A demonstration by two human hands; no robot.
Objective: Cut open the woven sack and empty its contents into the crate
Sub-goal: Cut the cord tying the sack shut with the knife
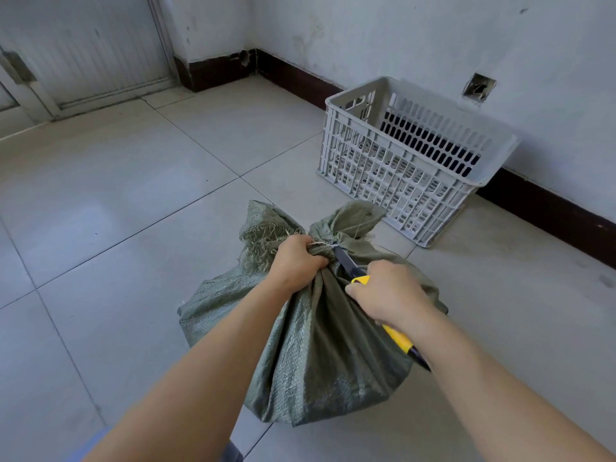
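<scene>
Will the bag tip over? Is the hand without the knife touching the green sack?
Touching. The head view shows the left hand gripping the sack at its gathered neck, fingers curled round it.

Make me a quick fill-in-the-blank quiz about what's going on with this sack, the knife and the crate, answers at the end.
1. The left hand grips the gathered neck of the ____ woven sack.
2. The right hand holds a knife with a ____ handle.
3. Its blade points at the ____ tying the sack shut.
4. The white crate stands on the floor next to the ____.

Missing words: green; yellow; string; wall.
</scene>
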